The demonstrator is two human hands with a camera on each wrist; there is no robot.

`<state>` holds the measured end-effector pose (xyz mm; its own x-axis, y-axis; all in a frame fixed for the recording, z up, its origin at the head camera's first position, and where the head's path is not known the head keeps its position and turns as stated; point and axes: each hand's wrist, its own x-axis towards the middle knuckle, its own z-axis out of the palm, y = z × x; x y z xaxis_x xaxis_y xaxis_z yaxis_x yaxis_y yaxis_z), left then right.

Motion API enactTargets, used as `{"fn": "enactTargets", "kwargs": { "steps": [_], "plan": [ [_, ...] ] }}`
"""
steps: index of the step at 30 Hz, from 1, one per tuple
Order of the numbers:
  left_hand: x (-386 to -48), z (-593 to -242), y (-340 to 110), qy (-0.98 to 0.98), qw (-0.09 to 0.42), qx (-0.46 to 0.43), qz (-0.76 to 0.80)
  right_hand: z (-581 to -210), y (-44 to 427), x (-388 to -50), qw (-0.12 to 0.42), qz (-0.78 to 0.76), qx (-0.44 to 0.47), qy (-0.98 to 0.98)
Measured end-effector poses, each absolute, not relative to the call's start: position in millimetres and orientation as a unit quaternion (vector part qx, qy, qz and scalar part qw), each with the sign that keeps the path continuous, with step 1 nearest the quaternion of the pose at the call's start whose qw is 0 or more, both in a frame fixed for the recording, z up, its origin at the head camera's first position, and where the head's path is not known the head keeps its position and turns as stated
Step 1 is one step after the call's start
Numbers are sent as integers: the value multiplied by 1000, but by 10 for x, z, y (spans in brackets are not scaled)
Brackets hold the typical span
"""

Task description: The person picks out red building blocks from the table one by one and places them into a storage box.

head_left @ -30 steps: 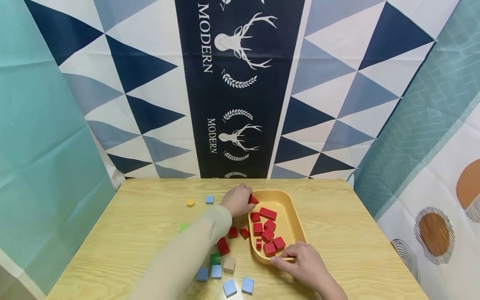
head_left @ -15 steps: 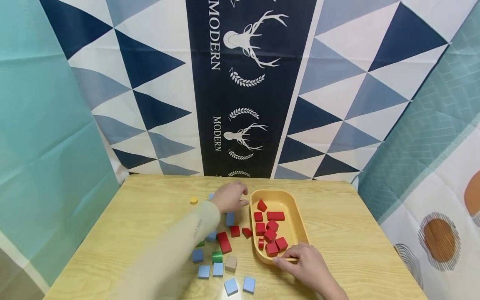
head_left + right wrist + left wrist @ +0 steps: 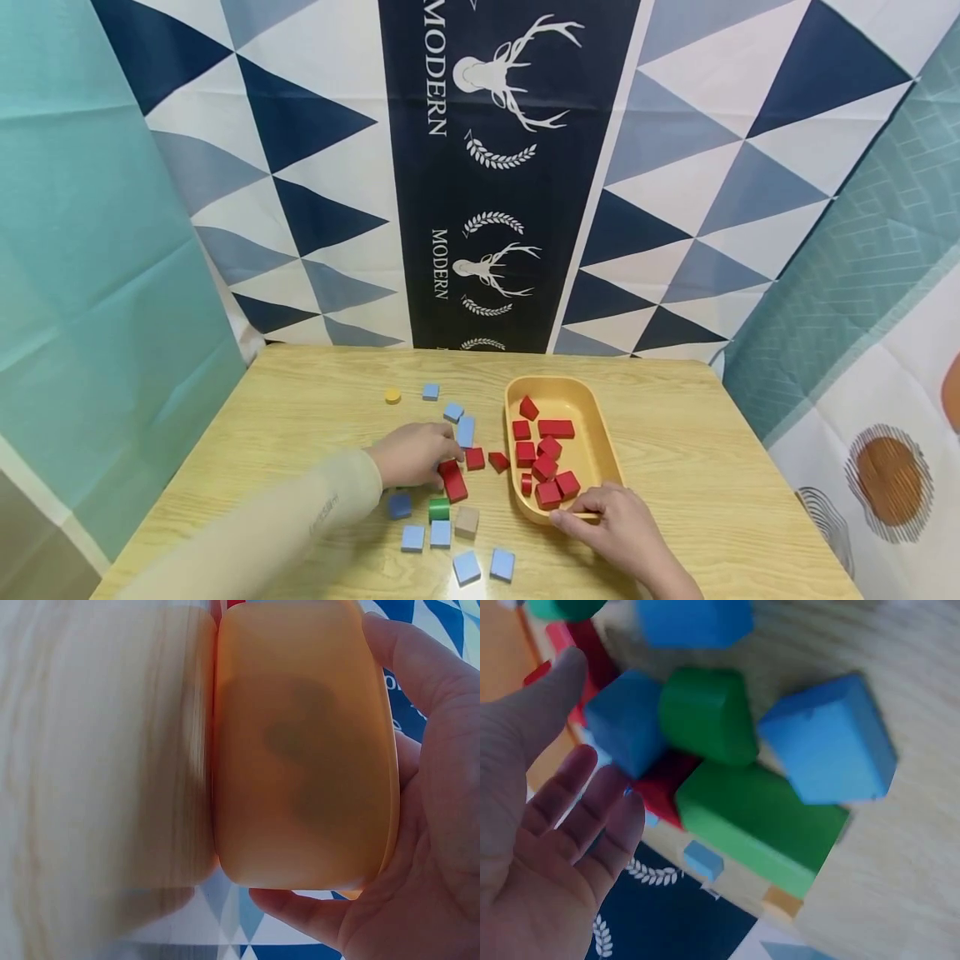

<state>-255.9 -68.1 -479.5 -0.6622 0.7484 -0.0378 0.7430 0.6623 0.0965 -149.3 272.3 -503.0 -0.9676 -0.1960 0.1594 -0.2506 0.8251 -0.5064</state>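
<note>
In the head view my left hand (image 3: 417, 454) reaches over scattered blocks, its fingertips at a long red block (image 3: 453, 482). Its fingers are loosely bent with a gap to the thumb in the left wrist view, where a blue block (image 3: 626, 724), a green block (image 3: 709, 712) and a long green block (image 3: 757, 825) lie close by. A small red block (image 3: 475, 458) and a red wedge (image 3: 498, 461) sit to its right. My right hand (image 3: 618, 529) grips the near rim of a yellow tray (image 3: 600, 442), which holds several red blocks (image 3: 544, 467).
Blue blocks (image 3: 466, 567) lie near the front of the wooden table (image 3: 712, 483), beside a tan block (image 3: 467, 522) and a green block (image 3: 438, 509). Farther back are a yellow disc (image 3: 392, 396) and more blue blocks (image 3: 465, 432). A patterned cloth (image 3: 322, 208) hangs behind the table.
My left hand released a red wedge-shaped block into the tray's far left corner, then moved left and toward me to the long red block. The right hand keeps its hold on the tray.
</note>
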Motion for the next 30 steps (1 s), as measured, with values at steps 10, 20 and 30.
{"fn": "enactTargets", "kwargs": {
  "steps": [10,20,30],
  "plan": [
    [-2519,-4972,-603,897,3,439,-53,-5056,2730,-1497,50,275,115,-953],
    [-2520,-4754,-619,923,-6,384,23,-5037,2743,-1490,52,282,123,-950],
    [-2344,-4358,-199,924,-25,340,174,-5042,2733,-1504,54,273,121,-953]
  ]
}}
